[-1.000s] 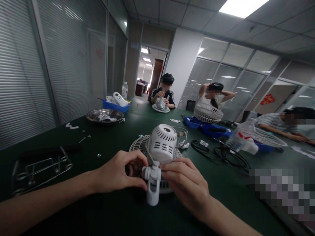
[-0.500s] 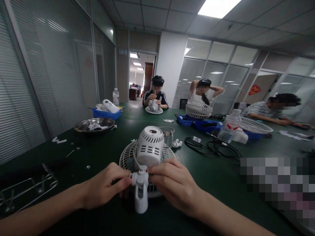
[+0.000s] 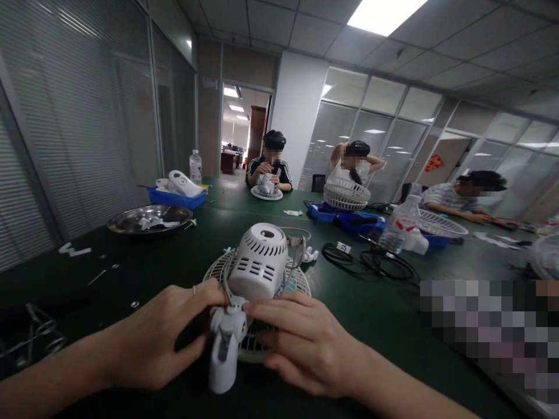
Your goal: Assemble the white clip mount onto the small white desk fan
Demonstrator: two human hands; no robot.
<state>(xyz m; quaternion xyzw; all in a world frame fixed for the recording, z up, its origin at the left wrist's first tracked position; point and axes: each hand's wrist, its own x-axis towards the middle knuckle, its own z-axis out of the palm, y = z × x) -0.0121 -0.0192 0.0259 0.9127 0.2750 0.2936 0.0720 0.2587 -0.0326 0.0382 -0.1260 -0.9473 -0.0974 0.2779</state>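
1 motor housing (image 3: 257,265) atop 1 grille (image 3: 301,284), 1 neck joint (image 3: 226,343) at housing's near side; left hand (image 3: 163,334) and right hand (image 3: 312,343) grasping joint, fingertips either side; from here, 1 steel dish (image 3: 124,222) left of housing, 3 people (image 3: 282,171) beyond

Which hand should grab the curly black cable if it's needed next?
Probably the right hand: the black cable lies farther out on that side. The left hand, at the white fan joint's other side, is farther away.
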